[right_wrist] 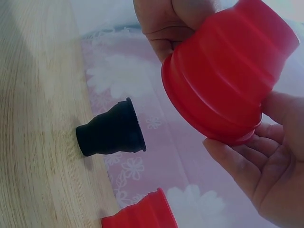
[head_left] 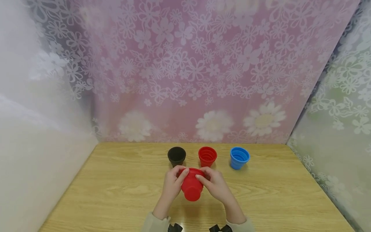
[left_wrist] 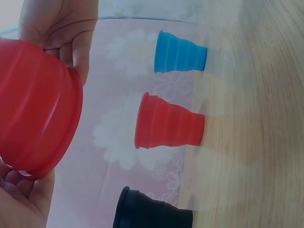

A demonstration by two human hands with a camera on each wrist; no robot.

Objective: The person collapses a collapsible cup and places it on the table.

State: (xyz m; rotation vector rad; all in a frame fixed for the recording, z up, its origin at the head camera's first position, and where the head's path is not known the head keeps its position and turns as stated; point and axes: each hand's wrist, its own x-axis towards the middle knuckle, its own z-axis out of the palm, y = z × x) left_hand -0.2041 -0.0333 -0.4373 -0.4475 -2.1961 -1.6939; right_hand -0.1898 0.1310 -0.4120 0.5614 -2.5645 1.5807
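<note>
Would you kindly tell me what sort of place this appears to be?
It looks like a small screened-off tabletop workspace, perhaps indoors: a wood-grain table, a pink flowered backdrop behind it and a pale flowered sheet along the right side.

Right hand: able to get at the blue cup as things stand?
Probably, but only once freed: the right hand is gripping the held red cup, along with the left hand. In the head view, no other cup stands between it and the blue cup.

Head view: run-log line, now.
left hand, right hand: hold ribbed red cup | standing on wood-grain table: ribbed black cup, second red cup, ribbed blue cup
</note>
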